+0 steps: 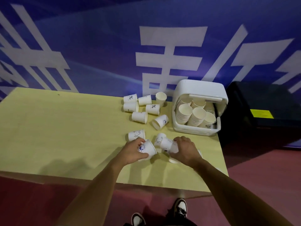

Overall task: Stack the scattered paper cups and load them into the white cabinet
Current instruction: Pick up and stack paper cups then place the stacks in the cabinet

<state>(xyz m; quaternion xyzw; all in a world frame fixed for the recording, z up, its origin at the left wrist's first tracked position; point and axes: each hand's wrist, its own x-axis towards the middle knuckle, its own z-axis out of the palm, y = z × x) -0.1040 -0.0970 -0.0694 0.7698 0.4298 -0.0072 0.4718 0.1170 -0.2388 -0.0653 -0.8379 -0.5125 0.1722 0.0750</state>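
The left hand (133,151) curls its fingers round a blue-logo cup (149,150). The right hand (185,150) grips a short cup stack (167,143) just beside it, at the near right of the table (57,128). Loose cups (143,110) lie farther back, left of the open white cabinet (200,88), which holds stacked cups (197,116).

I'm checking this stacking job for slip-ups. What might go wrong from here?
Left hand grips a tilted logo cup, right hand another; a skewed push may crush a rim. The white cabinet looks nearly full of stacks; another may topple them. The loose cup under the right wrist might get knocked.
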